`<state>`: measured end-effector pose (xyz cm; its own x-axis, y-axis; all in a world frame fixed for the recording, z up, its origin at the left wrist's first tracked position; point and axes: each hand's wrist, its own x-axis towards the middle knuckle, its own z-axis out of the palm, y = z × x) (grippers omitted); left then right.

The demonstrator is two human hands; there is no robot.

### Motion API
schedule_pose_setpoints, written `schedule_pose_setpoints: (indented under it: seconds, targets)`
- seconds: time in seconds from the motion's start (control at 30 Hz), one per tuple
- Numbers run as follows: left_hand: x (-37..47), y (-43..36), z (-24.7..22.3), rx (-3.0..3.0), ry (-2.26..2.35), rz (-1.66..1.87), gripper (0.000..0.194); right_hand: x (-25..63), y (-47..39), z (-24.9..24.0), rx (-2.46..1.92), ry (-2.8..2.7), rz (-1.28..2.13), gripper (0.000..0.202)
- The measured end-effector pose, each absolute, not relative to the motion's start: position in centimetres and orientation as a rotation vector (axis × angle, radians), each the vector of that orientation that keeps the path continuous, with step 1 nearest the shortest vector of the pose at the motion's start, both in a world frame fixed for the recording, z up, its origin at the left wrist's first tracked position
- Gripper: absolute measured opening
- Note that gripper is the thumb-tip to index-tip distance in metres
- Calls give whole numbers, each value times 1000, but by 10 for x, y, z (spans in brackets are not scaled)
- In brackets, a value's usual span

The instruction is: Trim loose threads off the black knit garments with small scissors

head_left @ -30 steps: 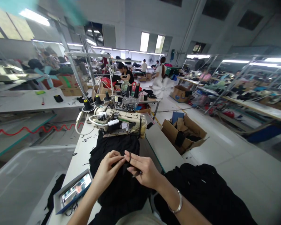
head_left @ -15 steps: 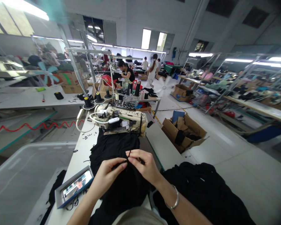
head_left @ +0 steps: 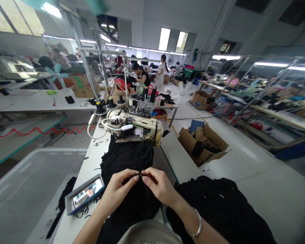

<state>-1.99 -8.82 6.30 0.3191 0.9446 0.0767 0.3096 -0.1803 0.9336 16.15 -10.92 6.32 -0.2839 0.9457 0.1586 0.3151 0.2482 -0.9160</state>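
My left hand (head_left: 120, 187) and my right hand (head_left: 160, 185) meet fingertip to fingertip over black fabric (head_left: 134, 200). Each pinches the edge of a small piece of the black fabric between thumb and fingers. The cloth runs from my lap up to the sewing machine (head_left: 137, 127), whose needle area is hidden. A silver bracelet (head_left: 198, 223) circles my right wrist. Left of my left forearm, a phone (head_left: 88, 193) with a lit screen lies in a shallow box on the white table (head_left: 91, 159).
Black cloth (head_left: 218, 206) is heaped at the right. A translucent bin (head_left: 40, 176) stands at the left, and an open cardboard box (head_left: 203, 142) is on the floor beyond the table. Thread spools (head_left: 100, 107) stand behind the machine. People work farther back.
My right fingertips have come down slightly and now touch the left ones; the dark strip that stuck up between them no longer shows. The view has shifted a little, and a standing person has turned.
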Motion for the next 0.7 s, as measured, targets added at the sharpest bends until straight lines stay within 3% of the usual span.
schedule_pose_setpoints:
  seconds: [0.7]
  targets:
    - [22,-81,53,1704,870,593,22,191,-130,29,-1311,-1484,1065,22]
